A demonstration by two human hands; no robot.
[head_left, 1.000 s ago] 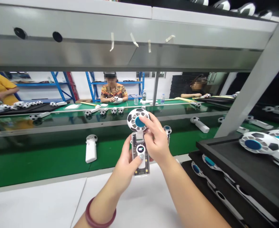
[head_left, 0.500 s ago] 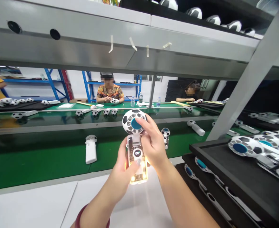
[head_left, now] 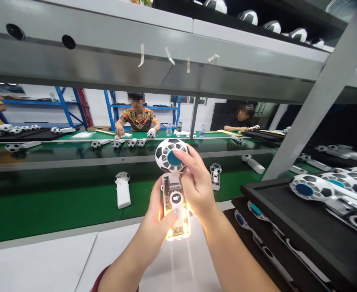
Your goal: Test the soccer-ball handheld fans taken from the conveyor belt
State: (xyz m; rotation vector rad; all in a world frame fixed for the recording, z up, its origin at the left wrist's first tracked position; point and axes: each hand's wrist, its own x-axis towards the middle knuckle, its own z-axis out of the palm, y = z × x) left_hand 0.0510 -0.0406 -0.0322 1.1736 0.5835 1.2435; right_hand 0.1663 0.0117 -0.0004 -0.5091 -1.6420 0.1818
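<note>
I hold a handheld fan [head_left: 173, 190] upright in front of me. Its round head is patterned like a football with a blue centre, and its clear handle glows yellow with a small lit display. My left hand [head_left: 158, 221] grips the handle from the left, thumb on the front below the display. My right hand [head_left: 195, 183] grips the fan's neck and head from the right, thumb by the blue centre.
A green conveyor belt [head_left: 59, 207] carries a white fan [head_left: 122, 190] and others. Black trays [head_left: 306, 227] with more fans stack at my right. A grey shelf beam [head_left: 136, 52] runs overhead. Other people sit across the line. A white worktop [head_left: 44, 263] lies below.
The fan's handle lit up yellow and glows brighter now. The white fan on the belt has drifted right. My hands kept their grip, shifting slightly left.
</note>
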